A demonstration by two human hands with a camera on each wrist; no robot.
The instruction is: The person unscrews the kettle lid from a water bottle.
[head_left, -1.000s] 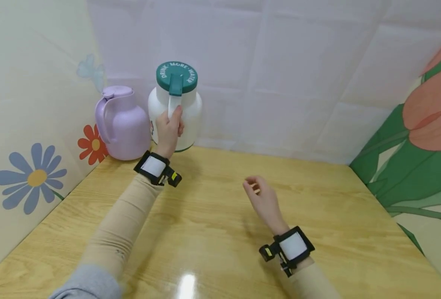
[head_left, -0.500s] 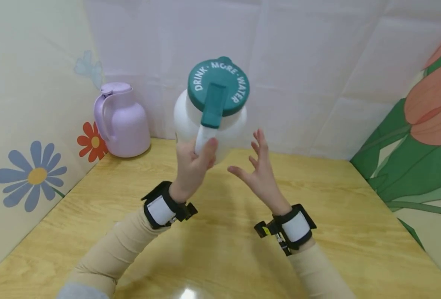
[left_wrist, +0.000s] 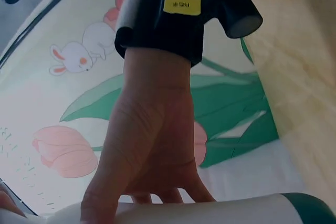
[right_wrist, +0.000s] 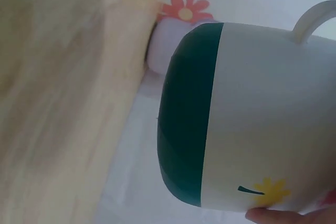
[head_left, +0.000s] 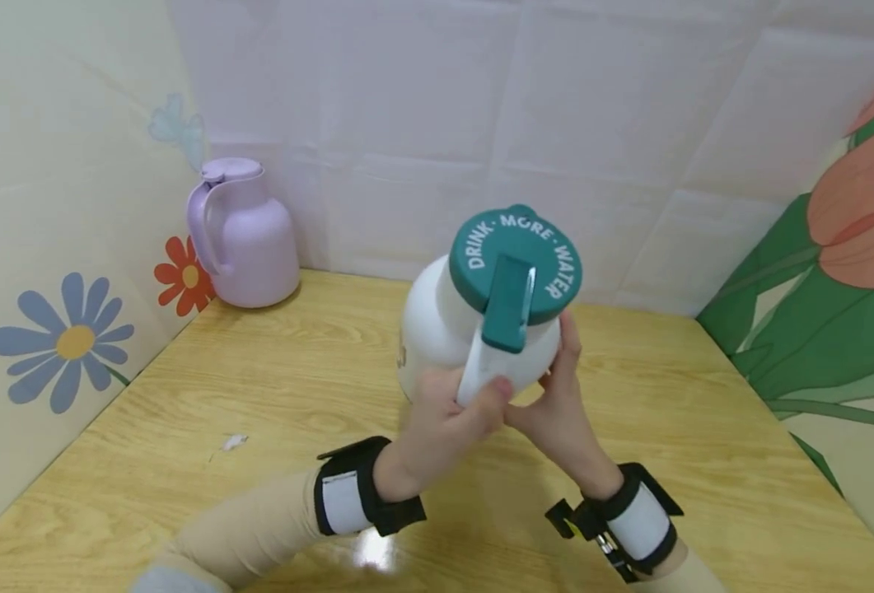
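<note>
A white thermos jug (head_left: 437, 325) with a green lid (head_left: 514, 263) lettered "DRINK MORE WATER" is held above the table, tilted. My left hand (head_left: 437, 424) grips its handle, thumb along the top. On the jug's right side my right hand (head_left: 564, 424) holds the body, some fingers hidden behind it. The left wrist view shows the right hand (left_wrist: 152, 140) with thumb and fingers spread around the white body (left_wrist: 210, 212). In the right wrist view the green base (right_wrist: 189, 119) and a yellow flower print (right_wrist: 270, 190) appear, with fingertips touching the body below.
A lilac jug (head_left: 254, 247) stands at the table's back left corner. A small white scrap (head_left: 234, 441) lies on the wooden table (head_left: 318, 354). Flower-printed sheets (head_left: 73, 206) line the sides, and a plain pale sheet (head_left: 422, 99) hangs behind.
My left hand has lifted the white jug from beside the lilac one and brought it right and nearer. My right hand opened, then came up to hold its body.
</note>
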